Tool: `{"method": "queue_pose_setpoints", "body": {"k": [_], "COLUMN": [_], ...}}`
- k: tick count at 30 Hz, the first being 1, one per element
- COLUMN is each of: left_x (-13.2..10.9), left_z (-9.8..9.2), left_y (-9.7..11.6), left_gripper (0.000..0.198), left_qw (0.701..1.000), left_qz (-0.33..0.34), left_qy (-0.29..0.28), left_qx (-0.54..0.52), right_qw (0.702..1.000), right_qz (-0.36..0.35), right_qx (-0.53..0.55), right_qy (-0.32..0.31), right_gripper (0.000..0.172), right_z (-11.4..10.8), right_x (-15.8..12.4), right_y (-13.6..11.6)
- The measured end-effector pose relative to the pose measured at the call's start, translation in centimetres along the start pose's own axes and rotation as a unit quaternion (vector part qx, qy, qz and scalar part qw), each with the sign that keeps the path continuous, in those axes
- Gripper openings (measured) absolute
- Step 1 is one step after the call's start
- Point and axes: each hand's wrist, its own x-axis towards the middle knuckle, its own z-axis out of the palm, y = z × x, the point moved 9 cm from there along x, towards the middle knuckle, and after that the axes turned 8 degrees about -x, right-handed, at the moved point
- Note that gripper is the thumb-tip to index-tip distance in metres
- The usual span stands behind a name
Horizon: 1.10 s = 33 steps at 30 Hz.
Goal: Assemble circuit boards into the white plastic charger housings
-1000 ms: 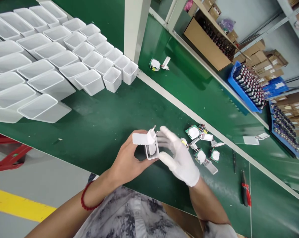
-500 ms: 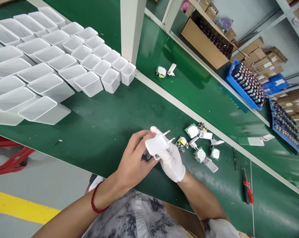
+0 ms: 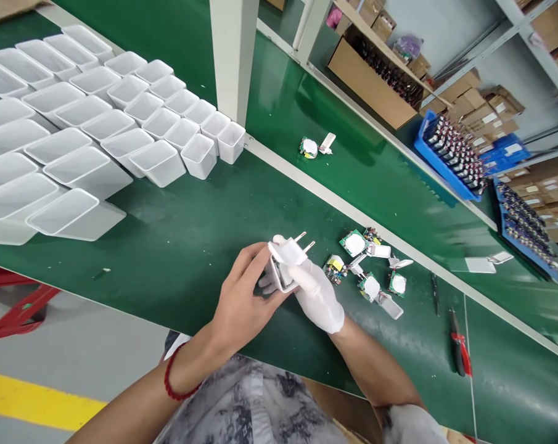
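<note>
My bare left hand (image 3: 242, 296), a red cord at its wrist, is closed around a white plastic charger housing (image 3: 285, 285). My right hand (image 3: 322, 302), in a white glove, grips the white plug cover (image 3: 287, 251) with two metal pins. Its thumb lies against the cover's underside. The cover sits tilted over the housing's open mouth, and a gap shows between them. What lies inside the housing is mostly hidden. To the right of my gloved hand, several circuit boards (image 3: 370, 286) with white round pads and wired plug covers lie on the green bench (image 3: 205, 234).
Rows of white empty housings (image 3: 161, 163) stand at the left. A post (image 3: 232, 61) rises behind them. Red-handled pliers (image 3: 459, 351) and a thin black tool (image 3: 434, 295) lie at the right. Blue trays of parts (image 3: 449, 157) stand further back. One board (image 3: 309, 148) lies beyond the ledge.
The plug cover has tilted up off the housing, so the housing's open mouth now shows. Both hands have shifted slightly left in view, along with a small camera movement.
</note>
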Motion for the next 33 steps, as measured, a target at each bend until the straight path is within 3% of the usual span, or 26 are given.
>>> {"method": "queue_pose_setpoints", "body": {"k": [6,12,16,20,23,26,29,33], "left_x": [0.0,-0.4,-0.6,-0.3,-0.2,0.0,0.0,-0.1], "left_z": [0.1,0.2,0.1,0.3,0.8,1.2,1.4,1.7], "left_y": [1.7,-0.1,-1.3,0.3,2.5,3.2,3.0,3.2], "left_gripper": [0.042,0.046,0.056,0.057,0.066,0.076,0.065,0.049], "left_qw": [0.996,0.999,0.998,0.995,0.988,0.990,0.993,0.991], "left_qz": [0.080,0.003,-0.031,0.047,0.125,0.117,0.091,0.116], "left_qy": [0.004,-0.017,-0.016,-0.014,-0.038,-0.069,-0.070,-0.056], "left_qx": [0.049,0.035,0.044,0.090,0.084,0.030,-0.019,-0.047], "right_qw": [0.998,0.999,0.991,0.973,0.985,0.985,0.974,0.966], "right_qz": [-0.048,-0.033,-0.045,-0.075,-0.055,-0.021,0.019,0.037], "right_qx": [-0.020,0.003,-0.120,-0.201,-0.101,0.069,0.191,0.236], "right_qy": [0.036,0.029,0.037,0.081,0.126,0.157,0.122,0.098], "right_gripper": [0.067,0.065,0.059,0.074,0.062,0.045,0.042,0.040], "right_z": [-0.2,0.1,-0.8,-2.1,-3.6,-5.2,-5.1,-4.9], "right_x": [-0.3,0.1,0.1,-0.7,-1.2,-1.3,-1.2,-1.3], "right_y": [0.5,0.8,-0.7,-1.9,-1.8,-1.3,-0.9,-0.7]}}
